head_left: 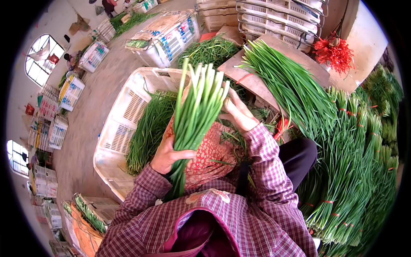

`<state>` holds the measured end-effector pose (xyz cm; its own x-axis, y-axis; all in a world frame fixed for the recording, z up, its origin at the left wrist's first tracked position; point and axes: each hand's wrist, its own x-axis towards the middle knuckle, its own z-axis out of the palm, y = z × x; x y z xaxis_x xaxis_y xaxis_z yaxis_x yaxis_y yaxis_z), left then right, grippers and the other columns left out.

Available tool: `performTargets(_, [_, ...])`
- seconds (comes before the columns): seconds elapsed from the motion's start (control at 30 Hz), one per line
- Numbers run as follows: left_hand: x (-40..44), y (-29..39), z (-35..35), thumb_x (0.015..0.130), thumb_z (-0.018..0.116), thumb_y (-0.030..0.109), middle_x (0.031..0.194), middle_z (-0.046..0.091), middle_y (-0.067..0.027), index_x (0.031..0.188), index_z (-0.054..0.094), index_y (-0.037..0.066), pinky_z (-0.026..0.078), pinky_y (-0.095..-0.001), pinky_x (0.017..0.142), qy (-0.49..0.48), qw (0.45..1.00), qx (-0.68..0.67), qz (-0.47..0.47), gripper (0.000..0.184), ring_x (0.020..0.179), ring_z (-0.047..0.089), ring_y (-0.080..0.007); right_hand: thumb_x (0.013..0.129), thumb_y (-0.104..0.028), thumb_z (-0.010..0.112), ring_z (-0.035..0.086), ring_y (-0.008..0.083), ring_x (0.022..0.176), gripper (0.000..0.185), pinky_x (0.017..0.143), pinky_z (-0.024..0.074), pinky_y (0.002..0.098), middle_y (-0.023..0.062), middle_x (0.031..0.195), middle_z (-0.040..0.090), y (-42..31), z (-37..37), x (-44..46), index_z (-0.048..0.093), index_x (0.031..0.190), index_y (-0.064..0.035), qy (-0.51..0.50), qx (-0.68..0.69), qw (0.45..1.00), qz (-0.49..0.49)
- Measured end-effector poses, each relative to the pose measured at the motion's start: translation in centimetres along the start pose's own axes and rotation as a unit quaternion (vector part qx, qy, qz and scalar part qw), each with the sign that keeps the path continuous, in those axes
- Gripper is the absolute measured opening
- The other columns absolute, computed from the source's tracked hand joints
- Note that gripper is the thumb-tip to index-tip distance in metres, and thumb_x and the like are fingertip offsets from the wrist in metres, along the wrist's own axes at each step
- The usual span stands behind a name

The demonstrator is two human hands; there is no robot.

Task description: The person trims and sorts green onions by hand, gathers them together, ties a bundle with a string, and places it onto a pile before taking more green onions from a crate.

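Note:
My left hand is wrapped round a thick bunch of garlic chives, its thumb across the front of the stalks. The bunch stands tilted up before my lap, pale ends at the top and green leaves hanging down by my chest. At the upper right side of the bunch is my right hand, its bent fingers closed against the pale stalk ends. Part of its grip is hidden behind the stalks. Beneath both hands lies a red patterned cloth with loose green bits on it.
A white plastic crate with loose chives stands at my left. On a board to the right lies a large pile of chives. Red ties hang behind it. Many tied bundles cover my right side; stacked crates stand ahead.

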<state>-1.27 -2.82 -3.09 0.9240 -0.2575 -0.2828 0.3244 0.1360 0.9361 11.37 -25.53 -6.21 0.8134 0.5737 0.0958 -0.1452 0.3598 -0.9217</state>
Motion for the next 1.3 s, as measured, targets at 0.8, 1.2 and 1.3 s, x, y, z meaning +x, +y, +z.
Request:
performTargets(0.8, [6.5, 4.6, 5.1, 0.083, 0.073, 0.014, 0.11, 0.058, -0.0033, 0.12, 0.059, 0.0, 0.045, -0.0274, 0.09, -0.039, 0.981, 0.052, 0.181, 0.042, 0.1, 0.056, -0.0116, 0.096, -0.02, 0.057, 0.05, 0.0182, 0.118, 0.038, 0.101, 0.0391, 0.033, 0.0111, 0.126, 0.053, -0.8, 4.3, -0.2, 0.055, 0.128, 0.001, 0.133, -0.14, 0.945, -0.265])
performTargets(1.2, [6.4, 3.7, 4.9, 0.087, 0.061, 0.001, 0.112, 0.064, -0.0058, 0.124, 0.056, -0.001, 0.048, -0.0264, 0.088, 0.032, 0.981, -0.029, 0.19, 0.037, 0.1, 0.061, -0.012, 0.095, -0.016, 0.059, 0.058, 0.0118, 0.103, 0.036, 0.092, 0.0453, 0.0264, 0.0054, 0.117, 0.061, 0.6, 5.5, 0.0, 0.055, 0.127, 0.0003, 0.107, 0.167, 0.967, -0.16])
performTargets(1.3, [6.2, 4.0, 5.1, 0.088, 0.061, 0.002, 0.113, 0.063, -0.0068, 0.124, 0.055, -0.002, 0.047, -0.0263, 0.09, 0.03, 0.98, -0.022, 0.193, 0.037, 0.101, 0.06, -0.0126, 0.094, -0.015, 0.061, 0.058, 0.0108, 0.099, 0.033, 0.089, 0.0458, 0.0252, 0.0032, 0.111, 0.062, 0.5, 5.4, -0.1, 0.057, 0.123, -0.0012, 0.117, 0.177, 0.969, -0.128])
